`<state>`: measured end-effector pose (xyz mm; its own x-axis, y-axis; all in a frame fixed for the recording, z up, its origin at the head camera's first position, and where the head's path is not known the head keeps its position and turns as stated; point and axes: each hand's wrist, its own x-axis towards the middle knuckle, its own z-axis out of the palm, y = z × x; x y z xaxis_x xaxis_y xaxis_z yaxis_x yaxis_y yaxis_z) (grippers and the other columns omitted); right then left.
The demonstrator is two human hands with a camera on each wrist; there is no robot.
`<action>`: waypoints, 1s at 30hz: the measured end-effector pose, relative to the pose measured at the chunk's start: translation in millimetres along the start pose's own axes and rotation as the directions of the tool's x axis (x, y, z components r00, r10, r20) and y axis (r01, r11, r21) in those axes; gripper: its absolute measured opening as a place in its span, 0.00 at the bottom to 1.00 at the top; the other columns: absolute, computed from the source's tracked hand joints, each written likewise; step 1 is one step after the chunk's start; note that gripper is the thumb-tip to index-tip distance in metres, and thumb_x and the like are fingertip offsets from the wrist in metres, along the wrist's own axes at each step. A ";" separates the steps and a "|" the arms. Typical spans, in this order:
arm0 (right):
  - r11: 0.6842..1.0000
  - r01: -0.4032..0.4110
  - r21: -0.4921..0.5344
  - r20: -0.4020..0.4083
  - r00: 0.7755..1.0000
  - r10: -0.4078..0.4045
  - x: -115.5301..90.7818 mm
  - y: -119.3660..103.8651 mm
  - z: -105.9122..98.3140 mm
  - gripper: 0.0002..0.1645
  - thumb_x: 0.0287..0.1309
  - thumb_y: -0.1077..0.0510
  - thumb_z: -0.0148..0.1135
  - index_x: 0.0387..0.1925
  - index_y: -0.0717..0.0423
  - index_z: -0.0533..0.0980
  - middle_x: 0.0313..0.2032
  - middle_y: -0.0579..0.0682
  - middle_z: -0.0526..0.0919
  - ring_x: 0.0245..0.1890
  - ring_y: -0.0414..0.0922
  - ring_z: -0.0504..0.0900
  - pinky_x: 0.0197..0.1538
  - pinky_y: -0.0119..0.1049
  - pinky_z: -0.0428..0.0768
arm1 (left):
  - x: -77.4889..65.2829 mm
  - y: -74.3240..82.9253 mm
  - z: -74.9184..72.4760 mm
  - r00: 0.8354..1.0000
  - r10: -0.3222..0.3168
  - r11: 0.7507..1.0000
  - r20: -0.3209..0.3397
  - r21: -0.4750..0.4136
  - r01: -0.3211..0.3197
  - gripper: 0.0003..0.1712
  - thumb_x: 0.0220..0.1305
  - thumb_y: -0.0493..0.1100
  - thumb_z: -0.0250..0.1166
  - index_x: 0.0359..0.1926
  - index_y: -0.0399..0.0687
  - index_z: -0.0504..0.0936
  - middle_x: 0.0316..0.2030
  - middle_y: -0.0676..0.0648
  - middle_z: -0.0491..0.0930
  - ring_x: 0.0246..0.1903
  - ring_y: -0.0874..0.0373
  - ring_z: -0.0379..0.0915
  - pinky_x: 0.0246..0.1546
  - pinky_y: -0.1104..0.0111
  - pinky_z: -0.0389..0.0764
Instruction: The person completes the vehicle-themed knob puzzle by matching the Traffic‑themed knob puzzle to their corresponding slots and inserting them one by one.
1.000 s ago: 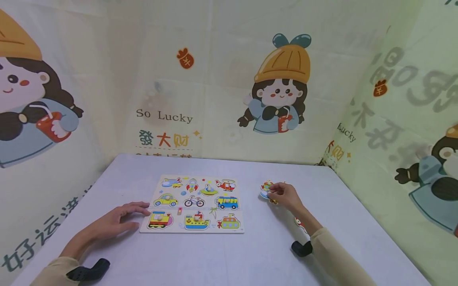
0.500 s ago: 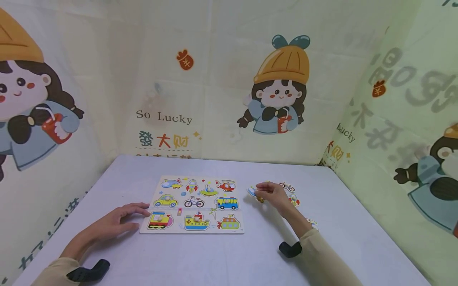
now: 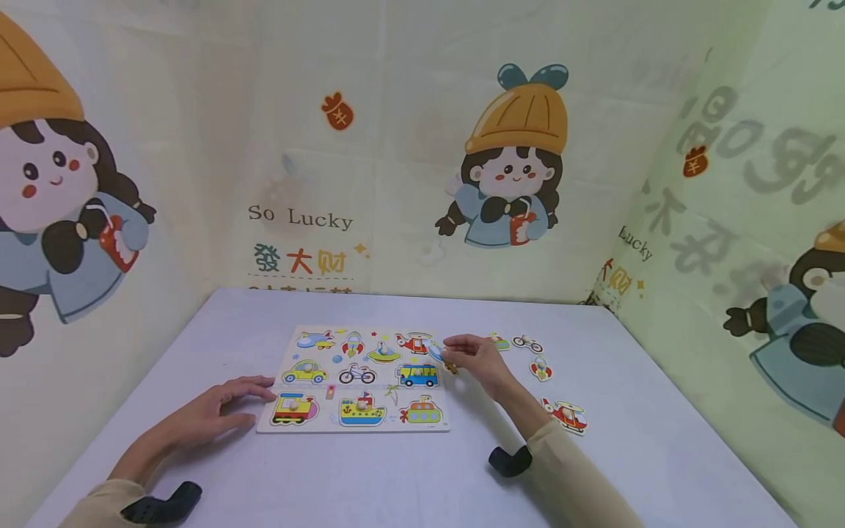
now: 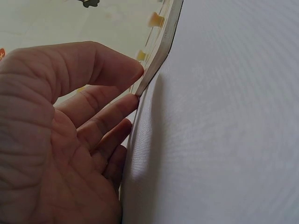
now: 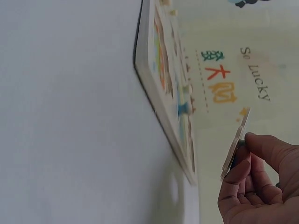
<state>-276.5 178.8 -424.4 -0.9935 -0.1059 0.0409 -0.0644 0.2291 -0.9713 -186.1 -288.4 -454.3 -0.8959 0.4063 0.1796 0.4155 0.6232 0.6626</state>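
Note:
A wooden knob puzzle board (image 3: 328, 416) with vehicle pictures lies on the table, left of centre. At its left edge is my left hand (image 3: 214, 407), fingers loosely extended; in the left wrist view the fingertips (image 4: 133, 100) meet the board's side. My right hand (image 3: 482, 363) pinches a thin blue and yellow puzzle piece (image 3: 436, 350) by its knob, above the board's upper right edge. The right wrist view shows this piece (image 5: 235, 149) edge-on and tilted between thumb and fingers, apart from the board; its picture is hidden there.
Loose pieces lie on the right of the table: a bicycle piece (image 3: 528, 343), a rocket piece (image 3: 540, 369), a helicopter piece (image 3: 569, 418) and a partly covered green piece (image 3: 499, 342). Printed cloth (image 3: 409, 147) walls the table (image 3: 396, 484) at the back and sides.
The right hand has carried the blue and yellow puzzle piece leftward from the loose pieces to the board's right edge, uncovering several of them. The left hand stays at the board's left edge.

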 end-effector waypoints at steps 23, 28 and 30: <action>0.998 0.053 -0.024 0.170 0.984 -0.049 8.9 -32.5 77.5 0.21 0.62 0.56 0.72 0.54 0.61 0.81 0.45 0.49 0.87 0.43 0.42 0.85 0.53 0.35 0.83 | 0.3 -2.5 0.4 1.000 0.015 1.000 -0.020 0.025 -0.015 0.16 0.63 0.44 0.71 0.53 0.59 0.85 0.65 0.38 0.76 0.67 0.29 0.61 0.59 0.31 0.70; 0.997 0.059 -0.045 0.172 0.984 -0.050 15.6 -35.6 96.3 0.19 0.61 0.55 0.73 0.51 0.59 0.82 0.42 0.48 0.87 0.41 0.42 0.84 0.51 0.35 0.83 | 0.3 -1.5 1.0 1.000 0.023 0.998 -0.019 0.056 -0.021 0.17 0.64 0.44 0.71 0.53 0.59 0.85 0.66 0.39 0.76 0.67 0.35 0.64 0.59 0.36 0.74; 0.997 0.058 -0.042 0.176 0.983 -0.050 17.3 -37.0 104.2 0.19 0.61 0.56 0.73 0.51 0.60 0.82 0.41 0.47 0.87 0.40 0.41 0.84 0.49 0.34 0.83 | 0.4 -1.5 1.3 1.000 0.015 0.998 -0.019 0.063 -0.014 0.17 0.64 0.44 0.71 0.53 0.60 0.84 0.66 0.40 0.76 0.67 0.37 0.65 0.60 0.37 0.74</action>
<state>-281.5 67.7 -412.2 -0.9572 -0.2854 0.0474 -0.1259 0.2632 -0.9565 -186.8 -288.3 -456.2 -0.8923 0.4032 0.2031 0.4370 0.6586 0.6126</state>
